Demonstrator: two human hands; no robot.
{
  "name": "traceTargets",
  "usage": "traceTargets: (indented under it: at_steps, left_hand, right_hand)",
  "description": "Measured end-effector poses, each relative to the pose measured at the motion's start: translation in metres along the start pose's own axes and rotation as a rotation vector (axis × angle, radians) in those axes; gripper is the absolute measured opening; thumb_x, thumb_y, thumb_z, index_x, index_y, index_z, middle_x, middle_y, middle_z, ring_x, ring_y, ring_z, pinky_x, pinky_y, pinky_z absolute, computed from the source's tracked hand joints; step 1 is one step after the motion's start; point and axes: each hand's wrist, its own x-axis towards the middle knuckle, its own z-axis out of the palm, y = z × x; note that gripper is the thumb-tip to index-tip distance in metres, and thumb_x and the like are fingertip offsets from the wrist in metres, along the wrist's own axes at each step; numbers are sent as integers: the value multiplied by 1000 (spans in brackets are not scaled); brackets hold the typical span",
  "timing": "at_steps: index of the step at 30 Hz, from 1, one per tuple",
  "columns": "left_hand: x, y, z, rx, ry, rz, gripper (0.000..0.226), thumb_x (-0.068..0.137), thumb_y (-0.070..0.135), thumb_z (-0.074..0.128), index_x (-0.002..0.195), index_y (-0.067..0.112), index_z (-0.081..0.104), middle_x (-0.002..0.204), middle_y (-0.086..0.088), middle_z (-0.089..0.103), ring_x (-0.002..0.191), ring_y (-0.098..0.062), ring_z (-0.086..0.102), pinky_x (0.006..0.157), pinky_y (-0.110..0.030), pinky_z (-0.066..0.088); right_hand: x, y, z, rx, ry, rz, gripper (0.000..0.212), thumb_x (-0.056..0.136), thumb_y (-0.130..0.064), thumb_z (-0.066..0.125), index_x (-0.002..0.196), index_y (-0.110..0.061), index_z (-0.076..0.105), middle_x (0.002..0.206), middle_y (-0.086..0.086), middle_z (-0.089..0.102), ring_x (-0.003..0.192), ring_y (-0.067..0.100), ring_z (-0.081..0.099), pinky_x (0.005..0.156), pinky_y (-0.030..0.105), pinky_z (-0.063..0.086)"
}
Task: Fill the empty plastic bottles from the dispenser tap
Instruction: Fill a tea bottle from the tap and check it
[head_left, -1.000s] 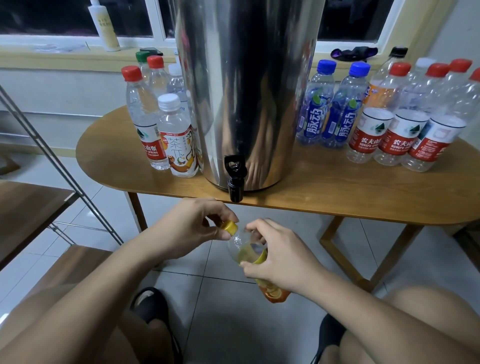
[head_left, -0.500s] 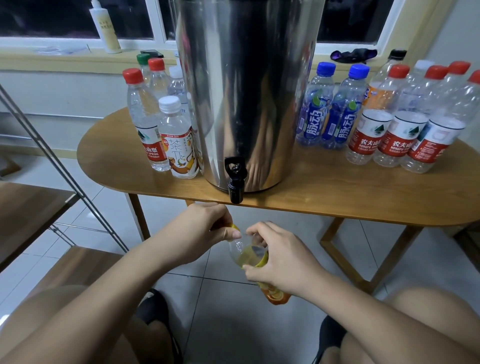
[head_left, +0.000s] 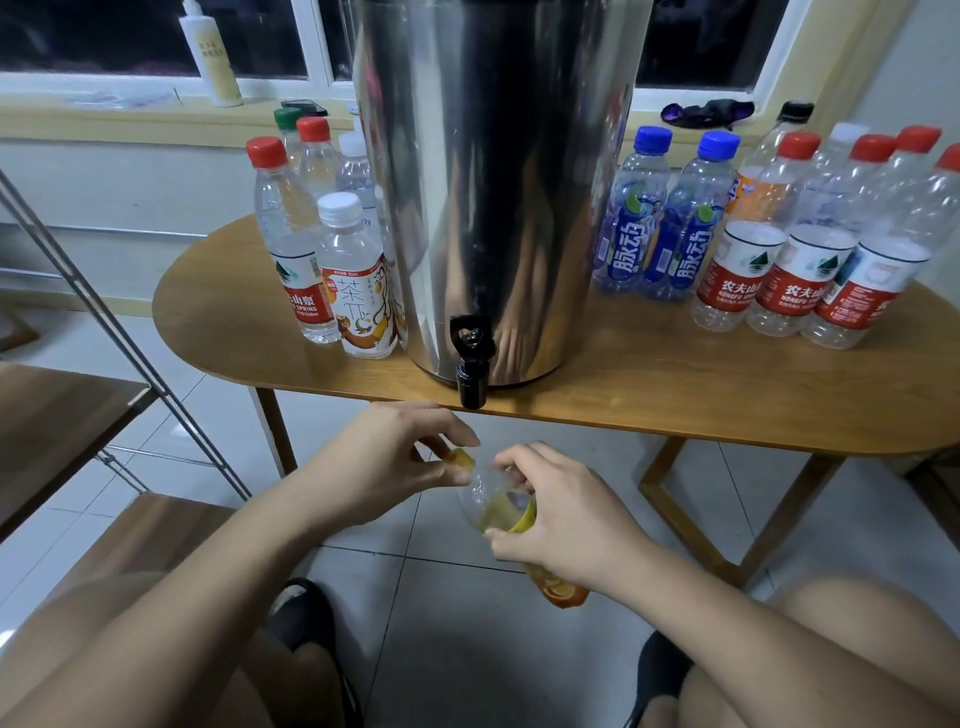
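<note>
1. Head view is showing a seated person's two bare forearms reaching forward over the tiled floor, toward a wooden tabletop (head_left: 649, 387).
2. The right grip (head_left: 566, 514) is wrapping round the body of a clear plastic bottle (head_left: 493, 506) with a yellow-and-orange label, thumb and fingers curling onto it.
3. That bottle is tilting, with its neck pointing up and left and its base toward the near right. It is hanging below the tabletop's near edge, nearer than the tap (head_left: 470, 358) and apart from it.
4. The left grip (head_left: 384, 457) is pinching the yellow cap (head_left: 461, 460) at the bottle's mouth between thumb and fingertips. Whether the cap is sitting threaded or loose cannot be told.
5. The steel dispenser (head_left: 498, 182) is standing at the tabletop's near edge, its black tap jutting out past that edge.
6. Capped bottles (head_left: 288, 244) with red, green and white caps are clustering just left of the dispenser, a tea-label bottle (head_left: 358, 280) standing nearest.
7. Two blue-capped bottles (head_left: 634, 218) are standing just right of the dispenser, and red-label bottles (head_left: 800, 260) are grouping farther right.
8. A white bottle (head_left: 210, 52) is standing on the far window sill.
</note>
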Motion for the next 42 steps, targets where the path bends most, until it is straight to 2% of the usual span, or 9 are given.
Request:
traceTargets:
  at_steps: [6,9,12,16,19,24,27,34,42]
  left_hand:
    - [0,-4,-2,-81,11,-18,26,89,19,90,108,35,82,103,20,77,100,-5,72,84,-23,58]
    - [2,-1,-3,-36,26,-47,17,91,37,86,107,35,80,99,19,76,94,-3,70,81,-24,56]
    - [3,2,0,47,51,-74,39,87,69,66,99,34,77,91,18,74,88,-2,67,69,-16,49]
    - [2,-3,5,78,62,-45,50,86,78,65,102,32,78,93,18,75,88,-2,69,72,-21,54]
    - [0,-4,-2,-36,17,-26,53,79,61,88,123,33,75,115,21,74,107,0,71,79,-16,54]
    - [-1,-3,-5,-108,-12,32,33,89,18,90,113,37,79,113,19,76,107,-9,71,81,-27,59]
    - [0,-4,-5,-92,2,-11,23,91,40,86,112,40,78,109,19,77,104,-10,72,83,-32,59]
    - [3,-7,-2,56,54,-102,52,84,82,64,92,32,76,84,13,76,82,-9,70,72,-40,59]
    - [8,-6,1,203,162,-99,59,88,84,55,80,28,71,70,8,68,67,-11,64,61,-41,55]
  right_hand:
    - [1,1,0,34,9,8,70,75,-57,84,136,-40,55,120,-22,58,107,4,62,90,32,61]
    - [1,1,1,40,33,3,68,74,-57,85,133,-42,54,119,-23,57,108,4,61,90,33,60]
    - [1,2,2,4,63,-14,64,73,-55,84,126,-43,51,116,-22,54,108,6,57,88,35,59]
    - [2,3,4,-24,65,-24,63,73,-54,84,125,-43,50,116,-23,53,108,6,56,88,36,59]
    - [2,5,3,-6,73,-26,65,72,-54,83,127,-42,51,119,-22,54,109,7,57,89,36,59]
    - [3,6,3,1,66,-27,68,74,-54,84,131,-40,51,123,-23,55,112,5,58,92,36,59]
    - [3,5,3,-2,64,-29,66,74,-54,84,130,-40,51,122,-22,55,112,6,57,91,36,59]
    - [5,1,8,-27,72,-33,63,75,-54,83,126,-42,49,121,-23,53,110,7,55,91,36,58]
    - [8,1,10,-33,87,-13,67,77,-54,84,132,-40,50,127,-21,54,116,7,55,95,37,58]
